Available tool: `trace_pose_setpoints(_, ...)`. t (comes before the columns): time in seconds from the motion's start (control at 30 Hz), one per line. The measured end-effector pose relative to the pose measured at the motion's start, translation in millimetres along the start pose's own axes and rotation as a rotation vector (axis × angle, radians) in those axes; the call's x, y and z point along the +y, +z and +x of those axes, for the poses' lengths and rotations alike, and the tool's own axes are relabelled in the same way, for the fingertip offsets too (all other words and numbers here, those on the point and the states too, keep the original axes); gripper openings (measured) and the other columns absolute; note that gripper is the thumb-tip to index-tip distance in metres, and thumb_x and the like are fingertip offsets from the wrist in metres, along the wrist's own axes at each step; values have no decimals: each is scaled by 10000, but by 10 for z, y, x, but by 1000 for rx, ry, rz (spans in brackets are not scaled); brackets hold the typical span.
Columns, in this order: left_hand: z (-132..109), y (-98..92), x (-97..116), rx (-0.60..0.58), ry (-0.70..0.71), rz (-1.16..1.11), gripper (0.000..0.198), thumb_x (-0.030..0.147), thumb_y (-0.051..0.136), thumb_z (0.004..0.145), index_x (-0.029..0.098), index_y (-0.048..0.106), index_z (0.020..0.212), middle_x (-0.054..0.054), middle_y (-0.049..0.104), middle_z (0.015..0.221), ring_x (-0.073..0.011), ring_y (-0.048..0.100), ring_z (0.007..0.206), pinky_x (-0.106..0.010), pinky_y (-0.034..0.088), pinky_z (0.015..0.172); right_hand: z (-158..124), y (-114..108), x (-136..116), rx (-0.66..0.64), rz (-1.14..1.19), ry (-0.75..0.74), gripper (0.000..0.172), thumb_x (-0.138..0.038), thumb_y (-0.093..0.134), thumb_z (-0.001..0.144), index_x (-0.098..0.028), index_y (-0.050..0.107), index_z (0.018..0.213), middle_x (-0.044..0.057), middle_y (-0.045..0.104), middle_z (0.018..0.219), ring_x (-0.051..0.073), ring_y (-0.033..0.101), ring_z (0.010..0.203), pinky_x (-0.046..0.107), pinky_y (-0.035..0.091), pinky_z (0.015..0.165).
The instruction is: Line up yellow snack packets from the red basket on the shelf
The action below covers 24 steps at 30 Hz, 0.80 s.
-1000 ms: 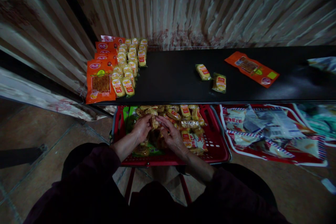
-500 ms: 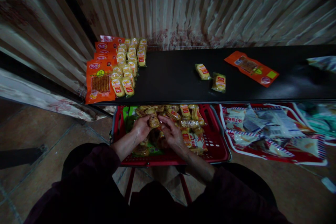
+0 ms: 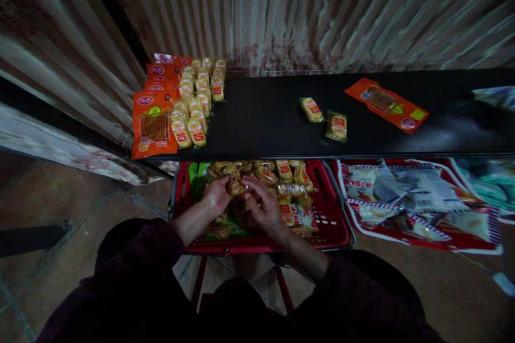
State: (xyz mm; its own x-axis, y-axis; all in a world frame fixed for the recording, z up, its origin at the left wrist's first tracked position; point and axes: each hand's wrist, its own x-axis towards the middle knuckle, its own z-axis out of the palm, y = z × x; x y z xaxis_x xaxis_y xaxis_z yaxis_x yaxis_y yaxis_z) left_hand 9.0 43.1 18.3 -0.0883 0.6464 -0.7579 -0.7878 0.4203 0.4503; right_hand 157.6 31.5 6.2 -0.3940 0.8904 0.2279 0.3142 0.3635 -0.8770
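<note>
Nearest you, your dark sleeves (image 3: 148, 257) reach forward over a red basket (image 3: 336, 228) set below the shelf's near edge. Above its left half, your left hand (image 3: 216, 196) has its thumb and fingers closed on a wrapped snack (image 3: 235, 185). Your right hand (image 3: 265, 208) comes in from the right, fingers half bent, tips at the snack's right side; you cannot tell from here whether they grip it. Around and beyond your hands lie more small wrapped packs (image 3: 284, 170), with green packaging (image 3: 198, 175) at the basket's left. Just to the right, a white-rimmed basket (image 3: 422, 240) holds pale bags (image 3: 422, 193).

Farther on is the black shelf (image 3: 257, 123). At its left end you have overlapping orange packets (image 3: 155, 131), with rows of yellow packs (image 3: 196, 132) right beside them. Two loose yellow packs (image 3: 312, 110) lie near the middle, and one orange packet (image 3: 388, 106) lies flat farther right. Behind everything hangs a pleated curtain (image 3: 273, 10).
</note>
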Motion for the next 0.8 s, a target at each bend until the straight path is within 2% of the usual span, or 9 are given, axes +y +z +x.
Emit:
trace_pose_setpoints(0.2,-56,7,11,11,2,79,140,93,531,770,114,635,679,-74,679,742,-105,593,615,-220,464,610,-12,22,16,-42,-161,-146,353,-203,465,874,-268,592,1197,59,611,1230,220,522,1183,477,380,1055)
trace_pose_setpoints(0.27,-57,-5,4,16,4,111,99,98,556,748,120,629,686,-65,676,725,-97,578,583,-213,439,577,-12,35,20,-50,-192,-141,355,-197,460,871,-260,597,1192,67,621,1211,228,529,1170,486,392,1040)
trace_pose_setpoints(0.4,-50,-20,-9,9,23,135,67,94,586,699,130,636,725,-57,682,726,-105,597,615,-218,441,618,-9,44,19,-46,-226,-122,348,-211,463,869,-229,602,1188,96,621,1203,243,544,1143,482,431,1000)
trace_pose_setpoints(0.57,-52,-25,0,-19,19,138,59,142,571,727,128,624,706,-59,677,737,-108,593,595,-222,429,590,-18,42,32,-65,-256,-115,361,-252,482,875,-217,571,1223,107,601,1236,244,532,1167,469,425,1015)
trace_pose_setpoints(0.8,-50,-30,24,-8,0,171,125,241,557,758,126,604,773,-66,662,749,-117,576,574,-230,425,555,-16,49,73,-55,-292,-76,387,-322,516,863,-185,546,1224,128,588,1246,255,535,1169,463,451,993)
